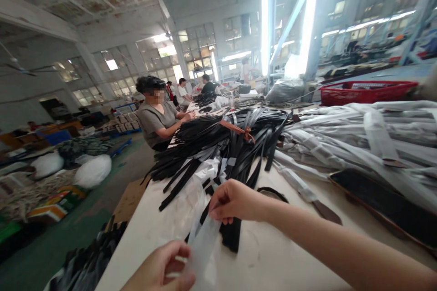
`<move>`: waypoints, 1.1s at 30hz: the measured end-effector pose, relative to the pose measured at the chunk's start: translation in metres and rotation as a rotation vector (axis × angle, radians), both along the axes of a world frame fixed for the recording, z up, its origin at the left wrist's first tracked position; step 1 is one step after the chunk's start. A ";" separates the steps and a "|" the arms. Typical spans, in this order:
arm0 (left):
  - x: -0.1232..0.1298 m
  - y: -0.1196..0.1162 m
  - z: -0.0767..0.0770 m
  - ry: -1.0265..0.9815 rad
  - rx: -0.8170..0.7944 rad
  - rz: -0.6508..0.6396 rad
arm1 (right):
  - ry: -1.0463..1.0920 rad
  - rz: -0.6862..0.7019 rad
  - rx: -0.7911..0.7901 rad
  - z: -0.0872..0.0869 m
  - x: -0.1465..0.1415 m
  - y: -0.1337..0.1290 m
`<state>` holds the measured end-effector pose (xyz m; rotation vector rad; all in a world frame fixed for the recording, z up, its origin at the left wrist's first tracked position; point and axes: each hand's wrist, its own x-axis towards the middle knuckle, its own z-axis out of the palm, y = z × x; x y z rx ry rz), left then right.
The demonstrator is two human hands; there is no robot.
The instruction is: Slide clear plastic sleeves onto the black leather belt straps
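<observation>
My right hand (pixel 235 202) pinches a strip of clear plastic film (pixel 206 236) between thumb and fingers, above the pale table. Low in the view, my left hand (pixel 164 266) is half curled beside the film's lower part, its thumb and fingers apart and slightly blurred. Black straps (pixel 230 236) lie under and behind my right hand. Beyond them spreads a large pile of black straps (pixel 205 132), with a brown tie (pixel 247 134) knotted across it. Crumpled clear plastic (pixel 191 195) rests on the table left of my right hand.
Many straps wrapped in whitish film (pixel 341 136) are heaped on the right, near a long dark padded piece (pixel 382 204). A red basket (pixel 368 93) stands behind them. Across the table's left edge a co-worker (pixel 159 116) handles straps. More dark straps (pixel 90 254) lie below that edge.
</observation>
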<state>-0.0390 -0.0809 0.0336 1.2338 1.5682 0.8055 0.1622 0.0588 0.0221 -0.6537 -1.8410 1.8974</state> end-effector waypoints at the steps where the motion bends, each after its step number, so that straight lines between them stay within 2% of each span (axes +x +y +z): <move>1: 0.005 0.010 -0.002 -0.028 0.068 0.021 | -0.014 0.000 0.011 -0.002 -0.001 0.000; 4: 0.024 0.048 -0.006 -0.137 0.192 0.047 | -0.067 -0.046 0.087 -0.004 -0.002 -0.002; 9: 0.043 0.104 -0.012 -0.149 0.210 -0.071 | -0.165 -0.252 0.566 -0.003 0.008 -0.002; 10: 0.044 0.111 -0.013 -0.143 0.211 -0.105 | -0.183 -0.277 0.612 -0.004 0.010 -0.001; 12: 0.044 0.121 -0.018 -0.144 0.202 -0.147 | -0.217 -0.292 0.607 -0.006 0.013 0.003; 14: 0.040 0.127 -0.024 -0.122 0.210 -0.120 | -0.265 -0.309 0.586 -0.008 0.014 0.016; 16: 0.032 0.130 -0.030 -0.091 0.232 -0.053 | -0.349 -0.378 0.649 -0.008 0.013 0.042; 18: 0.024 0.130 -0.035 -0.090 0.269 0.034 | -0.442 -0.489 0.771 -0.003 0.011 0.081; 21: 0.014 0.129 -0.037 -0.130 0.323 0.142 | -0.511 -0.625 0.855 0.004 0.004 0.150; 24: 0.011 0.127 -0.032 -0.162 0.361 0.175 | -0.554 -0.648 0.939 0.004 -0.010 0.202; 27: 0.010 0.127 -0.027 -0.204 0.395 0.186 | -0.532 -0.519 1.044 -0.003 -0.030 0.224; 30: 0.010 0.126 -0.025 -0.241 0.408 0.192 | -0.504 -0.401 1.108 -0.012 -0.046 0.227; 33: 0.010 0.124 -0.024 -0.281 0.411 0.195 | -0.476 -0.382 1.144 -0.015 -0.048 0.225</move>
